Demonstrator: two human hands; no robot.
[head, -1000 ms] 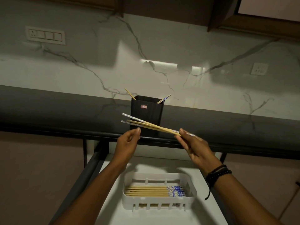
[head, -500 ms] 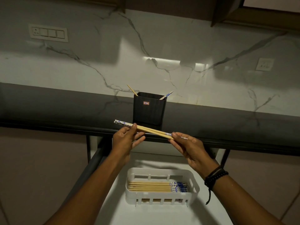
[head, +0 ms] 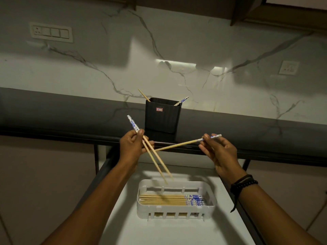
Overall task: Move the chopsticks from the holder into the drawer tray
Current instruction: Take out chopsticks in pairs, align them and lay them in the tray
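The left hand grips two chopsticks slanting down toward the white tray below both hands, the right hand pinches a single chopstick by its patterned end, and the black holder stands beyond, between them.

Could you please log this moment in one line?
left hand: grips two chopsticks | right hand: pinches one chopstick | black holder: two sticks inside | white tray: chopstick row flat
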